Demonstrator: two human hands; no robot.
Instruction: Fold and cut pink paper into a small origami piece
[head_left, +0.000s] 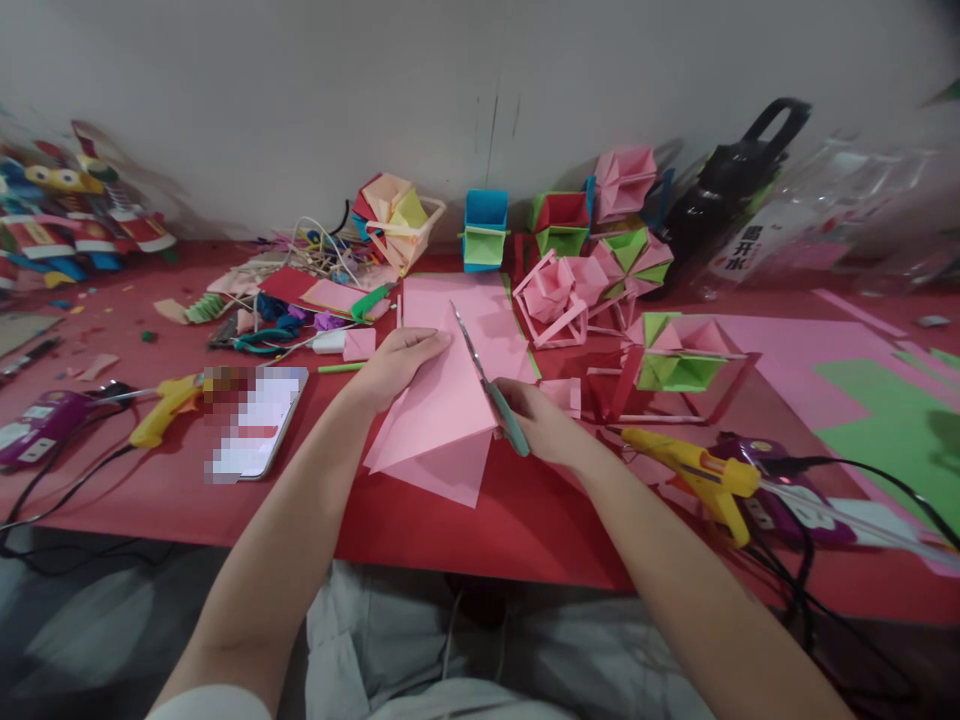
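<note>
Folded pink paper (442,410) lies in front of me over the red table, its lower layer fanning out toward the near edge. My left hand (411,360) grips the paper's left side, thumb and fingers closed on it. In my right hand (544,420) is a pair of scissors (506,415) with grey-green handles. Their blades point away from me along the right side of the paper; whether they are cutting into it I cannot tell. Another pink sheet (457,290) lies flat behind.
Several folded paper models stand along the wall, such as a blue box (486,225). A phone (259,425) and a yellow glue gun (165,410) lie left; another glue gun (697,465) lies right near a cable. A black bottle (712,190) stands at back right.
</note>
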